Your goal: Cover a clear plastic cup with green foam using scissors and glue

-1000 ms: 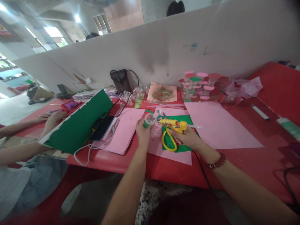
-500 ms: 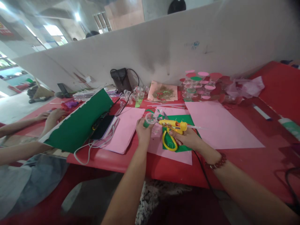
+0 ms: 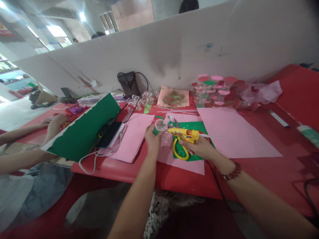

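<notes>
My left hand [image 3: 152,136] is closed around a small clear plastic cup [image 3: 160,125], its round rim facing up. In my right hand [image 3: 199,146] is a yellow hot glue gun [image 3: 183,132], with a clear glue stick [image 3: 211,136] jutting from its back end. The gun's nozzle points left and meets the cup's rim or lies just beside it; I cannot tell which. Beneath the gun lie scissors with yellow handles [image 3: 181,156], on green paper [image 3: 197,156] over a pink sheet [image 3: 184,168]. My right fingers partly hide the trigger.
Pink paper [image 3: 134,132] lies left, beside a phone [image 3: 109,134] with a white cable. A green board [image 3: 87,132] leans near a co-worker's hands [image 3: 56,120]. Behind stand clear cups [image 3: 147,98], a black bag [image 3: 129,85] and stacked cups with coloured discs [image 3: 211,89]. Another pink sheet [image 3: 239,136] lies right.
Both hands keep nearly the same place, with the glue gun's nozzle still at the cup. The gun sits very slightly further left.
</notes>
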`<action>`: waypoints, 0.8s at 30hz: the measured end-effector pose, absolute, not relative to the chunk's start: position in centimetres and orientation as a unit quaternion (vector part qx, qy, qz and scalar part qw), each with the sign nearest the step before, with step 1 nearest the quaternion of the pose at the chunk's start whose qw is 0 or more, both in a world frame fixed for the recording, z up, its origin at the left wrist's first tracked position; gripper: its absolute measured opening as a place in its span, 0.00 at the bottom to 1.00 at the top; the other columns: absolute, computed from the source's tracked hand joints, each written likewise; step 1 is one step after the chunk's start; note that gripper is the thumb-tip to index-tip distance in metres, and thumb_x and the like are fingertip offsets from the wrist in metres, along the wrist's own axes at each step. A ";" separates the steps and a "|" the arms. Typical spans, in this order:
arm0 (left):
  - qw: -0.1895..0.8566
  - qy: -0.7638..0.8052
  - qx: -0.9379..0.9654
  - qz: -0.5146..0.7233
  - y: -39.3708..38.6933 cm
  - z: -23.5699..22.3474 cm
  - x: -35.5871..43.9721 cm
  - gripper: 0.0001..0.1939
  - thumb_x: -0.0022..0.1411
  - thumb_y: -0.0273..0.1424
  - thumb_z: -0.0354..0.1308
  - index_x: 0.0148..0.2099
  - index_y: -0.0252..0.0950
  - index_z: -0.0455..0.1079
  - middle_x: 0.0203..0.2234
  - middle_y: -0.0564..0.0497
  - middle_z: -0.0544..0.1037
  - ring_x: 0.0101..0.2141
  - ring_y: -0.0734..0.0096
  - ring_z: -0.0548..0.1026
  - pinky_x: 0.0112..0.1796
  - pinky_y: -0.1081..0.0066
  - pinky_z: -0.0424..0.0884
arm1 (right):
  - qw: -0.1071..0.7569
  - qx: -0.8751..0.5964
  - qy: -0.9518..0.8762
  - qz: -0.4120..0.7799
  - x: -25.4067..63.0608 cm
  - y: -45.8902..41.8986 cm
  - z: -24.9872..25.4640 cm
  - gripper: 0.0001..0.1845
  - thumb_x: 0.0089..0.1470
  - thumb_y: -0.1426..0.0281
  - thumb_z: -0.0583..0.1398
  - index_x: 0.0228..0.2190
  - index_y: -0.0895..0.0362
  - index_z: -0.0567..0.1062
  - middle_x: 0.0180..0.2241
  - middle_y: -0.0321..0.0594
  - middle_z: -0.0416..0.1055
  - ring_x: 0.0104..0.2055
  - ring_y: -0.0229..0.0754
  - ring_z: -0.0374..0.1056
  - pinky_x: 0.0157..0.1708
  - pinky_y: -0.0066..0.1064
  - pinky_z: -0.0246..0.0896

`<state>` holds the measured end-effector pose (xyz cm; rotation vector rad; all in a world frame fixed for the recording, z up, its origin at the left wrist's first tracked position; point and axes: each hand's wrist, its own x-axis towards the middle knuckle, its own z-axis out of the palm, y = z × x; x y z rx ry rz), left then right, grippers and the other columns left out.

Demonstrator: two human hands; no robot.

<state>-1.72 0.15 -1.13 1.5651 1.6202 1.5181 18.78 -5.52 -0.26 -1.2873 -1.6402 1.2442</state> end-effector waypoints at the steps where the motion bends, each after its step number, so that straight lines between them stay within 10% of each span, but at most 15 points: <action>1: 0.211 0.582 0.566 0.545 0.1 -1.0 -1.7 0.15 0.47 0.25 0.66 0.41 0.38 0.77 0.38 0.49 0.75 0.42 0.63 0.74 0.48 0.63 0.71 | 0.348 -0.496 -0.634 0.481 18.8 -5.5 -0.3 0.28 0.50 0.43 0.61 0.20 0.54 0.68 0.12 0.32 0.61 0.16 0.34 0.57 0.18 0.29 0.51; 24: 0.213 0.591 0.581 0.518 0.1 -1.2 -1.5 0.17 0.45 0.22 0.65 0.40 0.38 0.78 0.39 0.48 0.75 0.42 0.63 0.73 0.46 0.64 0.71 | 0.346 -0.505 -0.625 0.484 18.3 -6.0 0.5 0.27 0.48 0.43 0.62 0.20 0.54 0.69 0.12 0.31 0.59 0.16 0.35 0.57 0.17 0.29 0.53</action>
